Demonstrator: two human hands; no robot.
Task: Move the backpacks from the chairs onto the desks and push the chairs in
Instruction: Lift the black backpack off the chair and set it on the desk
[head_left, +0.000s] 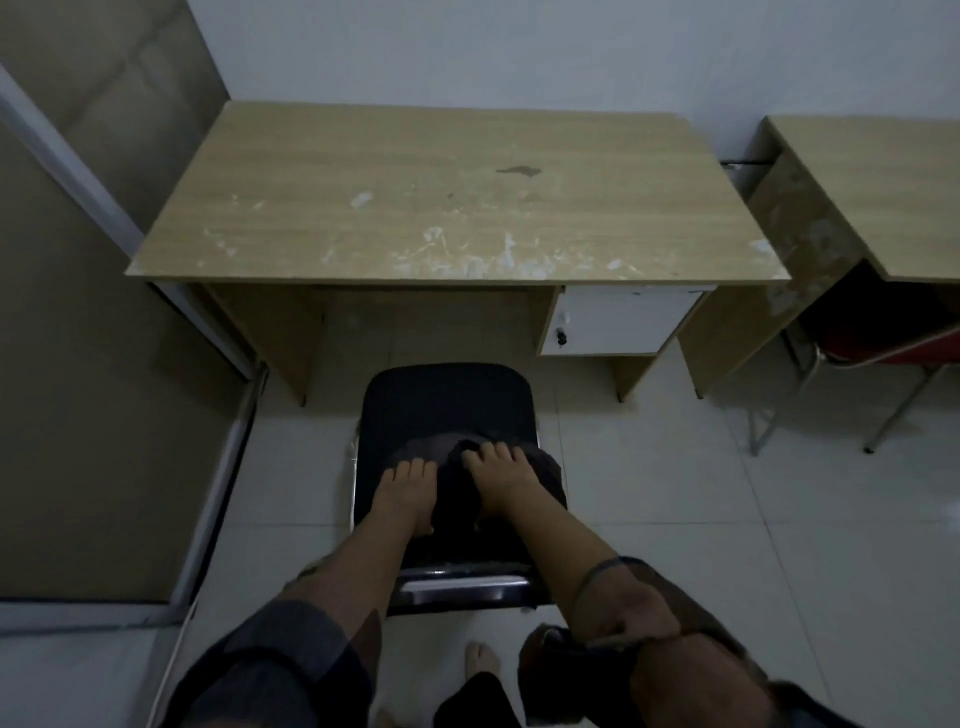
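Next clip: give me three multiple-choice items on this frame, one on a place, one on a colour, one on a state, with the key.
1. Where is the dark backpack?
A. on the desk
B. on the black chair
C. on the floor

2. What colour is the seat of the chair at the right edge?
A. red
B. green
C. white

3. How does the black chair stand to the desk?
A. pushed fully under
B. pulled out in front
C. tipped over

Key: B, it lies on the seat under the left hand and right hand; A, red shows under the neighbouring desk; B, the whole seat is clear of the desk's front edge.
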